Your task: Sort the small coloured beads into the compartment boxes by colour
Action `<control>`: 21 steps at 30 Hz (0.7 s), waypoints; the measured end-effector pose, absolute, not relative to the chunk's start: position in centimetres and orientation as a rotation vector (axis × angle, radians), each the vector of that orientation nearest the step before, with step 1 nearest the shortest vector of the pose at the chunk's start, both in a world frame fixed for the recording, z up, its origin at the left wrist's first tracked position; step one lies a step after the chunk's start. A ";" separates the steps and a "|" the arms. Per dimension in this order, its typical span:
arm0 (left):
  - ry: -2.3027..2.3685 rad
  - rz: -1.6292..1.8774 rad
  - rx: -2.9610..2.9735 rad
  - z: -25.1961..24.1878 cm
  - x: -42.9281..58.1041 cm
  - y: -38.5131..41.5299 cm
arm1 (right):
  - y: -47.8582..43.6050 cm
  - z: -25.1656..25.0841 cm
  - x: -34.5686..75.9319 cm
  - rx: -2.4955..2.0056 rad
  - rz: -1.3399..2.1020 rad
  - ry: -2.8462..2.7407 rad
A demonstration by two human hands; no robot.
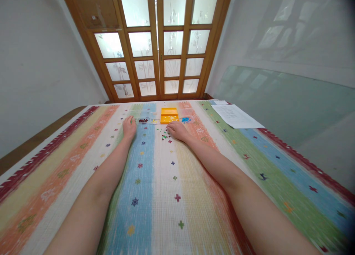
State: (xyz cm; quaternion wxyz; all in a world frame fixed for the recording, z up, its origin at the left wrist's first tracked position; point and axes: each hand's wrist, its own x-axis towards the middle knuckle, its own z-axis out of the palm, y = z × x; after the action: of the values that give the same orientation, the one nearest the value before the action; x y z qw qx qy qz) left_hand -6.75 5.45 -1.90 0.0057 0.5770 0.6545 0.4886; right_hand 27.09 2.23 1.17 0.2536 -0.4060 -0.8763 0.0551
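My left hand point(129, 127) rests on the cloth at the left end of a row of small clear trays, its fingers loosely bent and apart. Beside it are dark red pieces point(143, 121) in a clear compartment, then a few yellow pieces point(154, 121). My right hand point(177, 130) is lowered just in front of the open yellow box point(169, 111), with its fingers drawn together. Whatever they may hold is too small to make out. Loose green and dark pieces point(165, 136) lie scattered by those fingertips. Pale pieces point(173, 118) sit inside the yellow box.
Blue pieces point(185, 119) lie in a clear tray right of the yellow box. Printed paper sheets point(235, 115) rest at the table's right far side. A striped, patterned tablecloth point(163, 196) covers the table. Glazed wooden doors point(159, 44) stand beyond its far edge.
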 end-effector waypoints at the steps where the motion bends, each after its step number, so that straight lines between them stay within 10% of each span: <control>1: 2.057 1.536 1.799 -1.9 -6.9 5.5 | 2.3 1.1 27.1 -1.103 0.148 -2.381; 21: 1.921 1.307 2.122 -1.9 -5.1 4.8 | 4.0 -0.9 27.4 -0.813 0.199 -2.401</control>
State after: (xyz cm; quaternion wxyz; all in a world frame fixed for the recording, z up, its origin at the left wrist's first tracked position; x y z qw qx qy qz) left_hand -5.15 4.85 -1.87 -0.0025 0.6742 0.6106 0.4154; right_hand 27.38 4.02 -0.91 0.2951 -0.3054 -0.9022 0.0748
